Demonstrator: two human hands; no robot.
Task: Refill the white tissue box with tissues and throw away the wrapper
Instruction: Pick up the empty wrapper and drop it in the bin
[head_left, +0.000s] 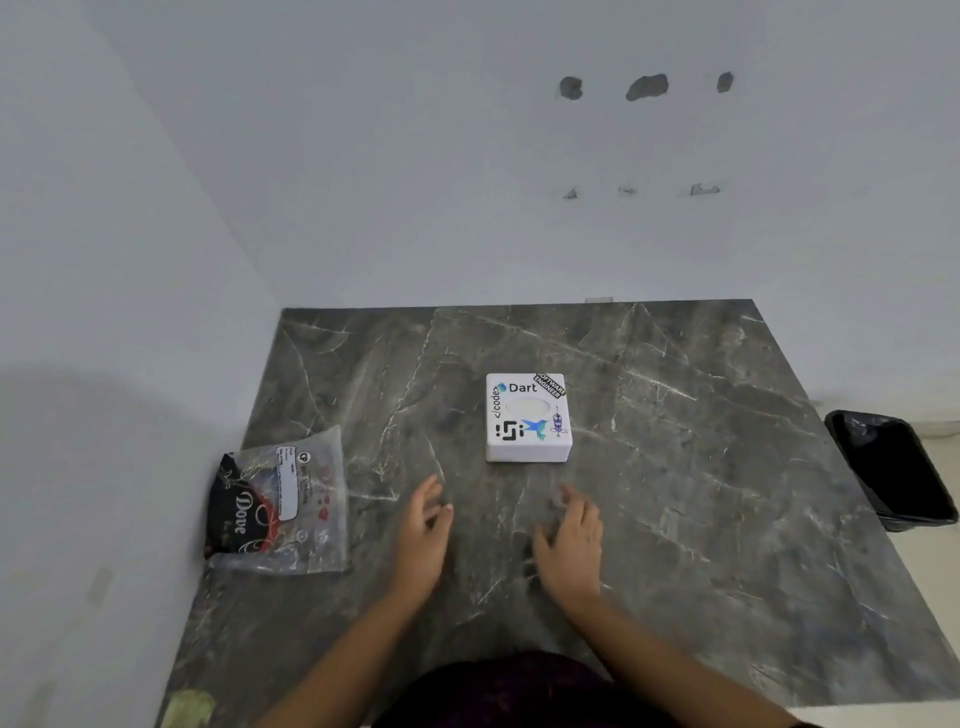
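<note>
A white tissue box (528, 419) covered in stickers sits on the dark marble table (701, 467), its oval opening facing up. A clear plastic wrapper (283, 501) with a dark tissue pack inside lies at the table's left edge by the wall. My left hand (422, 535) hovers over the table below and left of the box, fingers apart and empty. My right hand (571, 543) is just below the box, fingers spread, holding nothing. Neither hand touches the box or the wrapper.
A black bin (891, 467) lined with a dark bag stands on the floor past the table's right edge. White walls close in the table at the back and left. A yellowish object (189, 706) shows at the bottom left corner.
</note>
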